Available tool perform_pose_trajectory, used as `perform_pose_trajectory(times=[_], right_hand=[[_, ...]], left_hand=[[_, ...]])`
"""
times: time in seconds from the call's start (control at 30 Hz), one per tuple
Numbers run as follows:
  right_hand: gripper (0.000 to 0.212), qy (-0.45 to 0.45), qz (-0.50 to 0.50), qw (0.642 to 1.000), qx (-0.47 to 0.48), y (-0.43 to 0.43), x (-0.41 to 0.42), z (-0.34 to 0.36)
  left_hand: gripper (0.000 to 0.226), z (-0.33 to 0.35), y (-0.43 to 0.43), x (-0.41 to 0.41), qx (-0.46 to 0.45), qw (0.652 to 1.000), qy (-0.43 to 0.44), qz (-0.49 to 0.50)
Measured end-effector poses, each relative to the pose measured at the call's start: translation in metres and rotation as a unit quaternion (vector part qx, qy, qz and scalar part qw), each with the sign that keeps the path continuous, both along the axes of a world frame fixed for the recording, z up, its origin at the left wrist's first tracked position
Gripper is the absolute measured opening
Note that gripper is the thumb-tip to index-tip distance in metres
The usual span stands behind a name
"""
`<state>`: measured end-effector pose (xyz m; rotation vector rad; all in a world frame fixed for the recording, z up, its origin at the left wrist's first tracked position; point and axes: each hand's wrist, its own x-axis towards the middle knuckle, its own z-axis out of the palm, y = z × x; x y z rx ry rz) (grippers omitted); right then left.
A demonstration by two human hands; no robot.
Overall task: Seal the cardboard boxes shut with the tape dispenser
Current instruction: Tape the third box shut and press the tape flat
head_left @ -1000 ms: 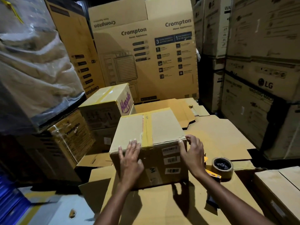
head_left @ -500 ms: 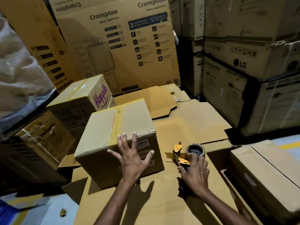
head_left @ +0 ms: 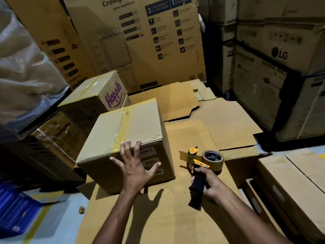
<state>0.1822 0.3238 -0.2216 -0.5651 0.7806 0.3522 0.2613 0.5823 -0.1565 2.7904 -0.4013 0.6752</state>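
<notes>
Held the tape dispenser (head_left: 204, 160) in the right hand (head_left: 211, 186), clenched round the black handle, with roll and orange blade end turned away towards 12 o'clock, low over the flattened cardboard (head_left: 175, 217) serving as a counter. Noted the cardboard box (head_left: 140, 124) at about 10 o'clock from the dispenser — near, yet apart, with bare cardboard between. Found the left hand (head_left: 135, 166) spread before the box's near face, fingers (head_left: 127, 144) straight and released, grasping nothing, tips at the near top edge; could not tell whether pressing or merely touching. Noted a tape strip (head_left: 123, 127) already along the top seam, with long axis running from the near edge at 6 o'clock away towards 12, leaning slightly to 1, and folded over that edge just to 9 o'clock of the fingertips. Judged the left hand nearer the box and suited to steadying it, the right to carrying the dispenser across towards 10 o'clock and lining it up with the seam — with only the left hand itself in that short path. Noted also a Happilo box (head_left: 93, 95) close behind at 11 o'clock, a tall Crompton carton (head_left: 140, 50) at 12, LG cartons (head_left: 281, 55) at 2, and low cartons (head_left: 290, 191) at 4.
</notes>
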Motion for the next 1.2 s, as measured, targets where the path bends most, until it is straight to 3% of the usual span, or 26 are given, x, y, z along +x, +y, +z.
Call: perform_pose_trajectory(times=[0.2, 0.5, 0.7, 0.97, 1.13, 1.2], right_hand=[[0.012, -0.072, 0.007, 0.988, 0.138, -0.007, -0.007, 0.014], [0.013, -0.048, 0.039, 0.987, 0.151, -0.032, -0.018, 0.008], [0.026, -0.064, 0.029, 0.995, 0.066, -0.024, -0.014, 0.028], [0.028, -0.236, 0.115, 0.965, -0.024, -0.005, 0.013, 0.129], [0.029, -0.279, 0.162, 0.944, -0.073, 0.021, 0.027, 0.178], [0.031, -0.280, 0.176, 0.941, -0.076, 0.035, 0.030, 0.190]], left_hand=[[0.112, 0.005, 0.001, -0.003, -0.020, 0.999, 0.026, 0.004], [0.106, 0.012, 0.004, -0.008, -0.037, 0.998, 0.054, -0.004], [0.098, 0.019, -0.002, -0.010, -0.057, 0.996, 0.061, 0.007], [0.089, 0.023, 0.002, -0.015, -0.062, 0.997, 0.051, -0.016], [0.068, 0.046, 0.007, -0.020, -0.079, 0.989, 0.121, -0.014], [0.058, 0.064, 0.012, -0.020, -0.143, 0.979, 0.141, -0.028]])
